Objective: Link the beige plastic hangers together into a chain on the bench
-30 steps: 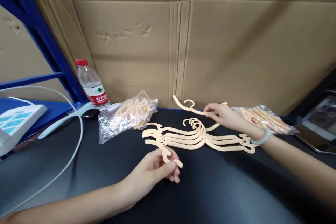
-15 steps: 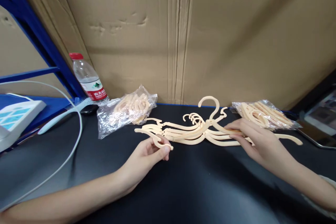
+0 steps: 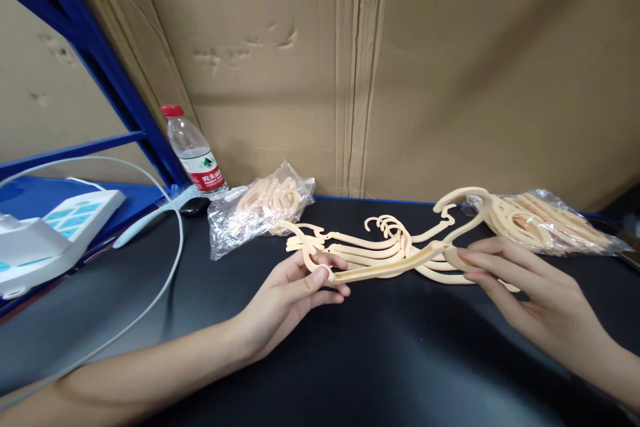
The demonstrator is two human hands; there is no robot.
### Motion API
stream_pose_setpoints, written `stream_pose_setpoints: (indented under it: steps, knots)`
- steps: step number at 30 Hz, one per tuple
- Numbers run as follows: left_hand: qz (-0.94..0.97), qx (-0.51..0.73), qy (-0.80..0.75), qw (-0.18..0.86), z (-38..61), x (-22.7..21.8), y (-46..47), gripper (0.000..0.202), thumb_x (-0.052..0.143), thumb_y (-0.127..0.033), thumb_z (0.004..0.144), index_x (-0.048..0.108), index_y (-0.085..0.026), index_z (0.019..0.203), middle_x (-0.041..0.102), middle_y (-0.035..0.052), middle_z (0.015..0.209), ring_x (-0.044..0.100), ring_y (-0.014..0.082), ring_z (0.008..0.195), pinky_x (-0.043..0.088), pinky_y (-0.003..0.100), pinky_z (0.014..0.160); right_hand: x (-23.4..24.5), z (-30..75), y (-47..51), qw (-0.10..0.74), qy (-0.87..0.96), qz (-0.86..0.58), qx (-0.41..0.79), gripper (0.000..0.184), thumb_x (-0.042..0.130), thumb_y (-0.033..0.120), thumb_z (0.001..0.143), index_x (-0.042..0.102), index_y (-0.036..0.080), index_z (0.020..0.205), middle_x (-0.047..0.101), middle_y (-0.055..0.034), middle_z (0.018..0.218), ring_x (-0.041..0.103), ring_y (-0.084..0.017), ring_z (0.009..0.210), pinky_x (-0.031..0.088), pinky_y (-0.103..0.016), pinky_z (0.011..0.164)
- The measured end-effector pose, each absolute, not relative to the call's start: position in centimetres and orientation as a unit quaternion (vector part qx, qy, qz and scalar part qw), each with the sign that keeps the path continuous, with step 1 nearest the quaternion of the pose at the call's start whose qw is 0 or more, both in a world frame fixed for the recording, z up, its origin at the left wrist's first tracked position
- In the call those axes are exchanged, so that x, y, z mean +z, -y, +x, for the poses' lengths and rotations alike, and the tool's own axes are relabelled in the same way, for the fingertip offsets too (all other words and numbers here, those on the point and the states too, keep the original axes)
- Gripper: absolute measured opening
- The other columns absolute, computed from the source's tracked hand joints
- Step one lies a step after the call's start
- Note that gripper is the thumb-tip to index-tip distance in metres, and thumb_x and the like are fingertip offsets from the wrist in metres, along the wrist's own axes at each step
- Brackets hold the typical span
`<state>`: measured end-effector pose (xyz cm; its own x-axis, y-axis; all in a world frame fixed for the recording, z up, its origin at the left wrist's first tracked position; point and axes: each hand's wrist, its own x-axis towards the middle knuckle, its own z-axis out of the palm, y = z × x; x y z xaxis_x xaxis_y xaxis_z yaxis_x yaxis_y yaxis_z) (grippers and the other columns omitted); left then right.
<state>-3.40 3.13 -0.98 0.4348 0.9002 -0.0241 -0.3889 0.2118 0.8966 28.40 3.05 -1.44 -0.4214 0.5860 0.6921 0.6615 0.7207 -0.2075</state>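
Observation:
A cream plastic hanger (image 3: 400, 267) is held between both hands just above the black table (image 3: 380, 373). My left hand (image 3: 295, 297) pinches its left end with thumb and fingers. My right hand (image 3: 525, 293) grips its right arm near the hook, fingers closed along it. Behind it lies a stack of several like hangers (image 3: 370, 243) with hooks pointing up.
Two clear bags of hangers lie at the back, one at left (image 3: 260, 210), one at right (image 3: 545, 220). A water bottle (image 3: 193, 150) stands by the blue shelf frame (image 3: 95, 60). A white device (image 3: 55, 233) and cable (image 3: 165, 267) sit left. A cardboard wall (image 3: 380, 73) rises behind.
My right hand brought the hanger from over the stack forward and down. Its left end now meets my left hand, which has shifted slightly right. The hanger is now held by both hands.

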Motion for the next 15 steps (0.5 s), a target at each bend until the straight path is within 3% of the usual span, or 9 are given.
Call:
stream_pose_setpoints:
  steps: [5, 15]
  knots:
    - [0.438, 0.434, -0.278, 0.737, -3.42, -0.76, -3.04, 0.005, 0.067, -0.02, 0.085, 0.068, -0.015, 0.086, 0.066, 0.0072, 0.097, 0.065, 0.017, 0.077, 0.05, 0.031, 0.077, -1.52, 28.35, -3.0, 0.407, 0.838, -0.36, -0.055, 0.037, 0.052, 0.01, 0.09, 0.059, 0.032, 0.119, 0.062, -0.0048, 0.1, 0.064, -0.02, 0.082, 0.053, -0.032, 0.067]
    - [0.442, 0.437, -0.288, 0.729, -3.45, -0.88, -2.9, 0.021, 0.079, -0.021, 0.073, 0.059, -0.013, 0.073, 0.065, 0.0044, 0.081, 0.053, 0.0107, 0.06, 0.04, 0.024, 0.06, -2.44, 27.98, -2.25, 0.406, 0.836, -0.359, -0.092, 0.04, 0.052, 0.01, 0.088, 0.057, 0.034, 0.119, 0.061, -0.0057, 0.1, 0.064, -0.022, 0.08, 0.053, -0.033, 0.062]
